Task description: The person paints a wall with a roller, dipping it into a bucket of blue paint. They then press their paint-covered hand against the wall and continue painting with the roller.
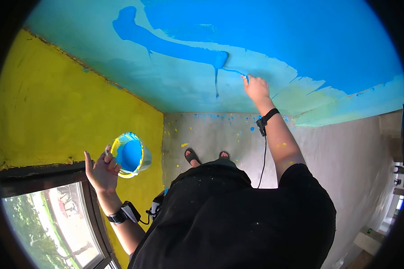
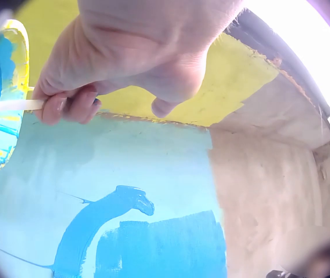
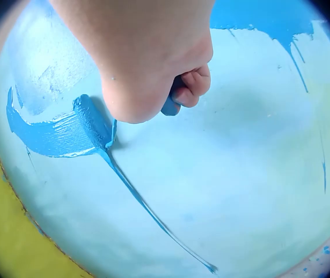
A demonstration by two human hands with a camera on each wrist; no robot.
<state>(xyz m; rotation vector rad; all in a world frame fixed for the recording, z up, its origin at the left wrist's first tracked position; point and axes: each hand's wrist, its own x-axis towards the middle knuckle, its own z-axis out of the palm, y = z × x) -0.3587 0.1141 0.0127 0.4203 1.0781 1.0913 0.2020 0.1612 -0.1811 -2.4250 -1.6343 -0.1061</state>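
My left hand point(image 1: 104, 175) holds a paint bucket point(image 1: 146, 158) by its handle, the fingers curled round the white bail point(image 2: 11, 106) while the thumb stands away. Blue paint point(image 1: 131, 155) fills part of the bucket, and its rim is smeared yellow and blue. On the pale turquoise wall, a blue-coated paint roller point(image 3: 92, 121) lies at the right end of a fresh curved stripe point(image 1: 166, 45). My right hand point(image 1: 257, 88) grips the roller's handle point(image 3: 169, 107), most of which the hand hides. A long drip point(image 3: 159, 217) of paint runs from the roller's end.
A large area of solid blue point(image 1: 274, 31) covers the upper wall. To the left are a yellow wall point(image 1: 67, 112) and a window point(image 1: 54, 228). Paint spots dot the grey floor point(image 1: 202, 130) by the person's sandalled feet. A cable point(image 1: 264, 161) hangs from the right wrist.
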